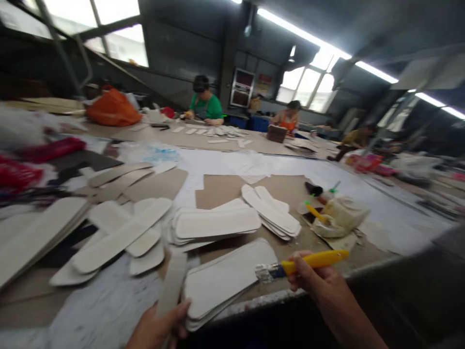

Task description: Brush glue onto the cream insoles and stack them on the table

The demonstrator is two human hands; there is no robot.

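My right hand (pixel 314 276) grips a paintbrush (pixel 316 261) by its yellow handle. Its bristles, coated with white stuff, point left at the edge of a stack of white elongated panels (pixel 227 278). My left hand (pixel 160 324) is closed round the lower end of a narrow pale grey strip (pixel 173 278), which stands tilted beside that stack. The left thumb lies at the stack's near left corner; whether it presses on the stack I cannot tell. Behind lie a second panel pile (pixel 218 223) and a third, fanned pile (pixel 271 211).
Loose crossed panels (pixel 123 237) cover the table's left side. A cream container (pixel 341 215) with another yellow-handled tool stands at right. The dark table edge (pixel 327 295) runs along the front. An orange bag (pixel 113 107) and several people at work are across the table.
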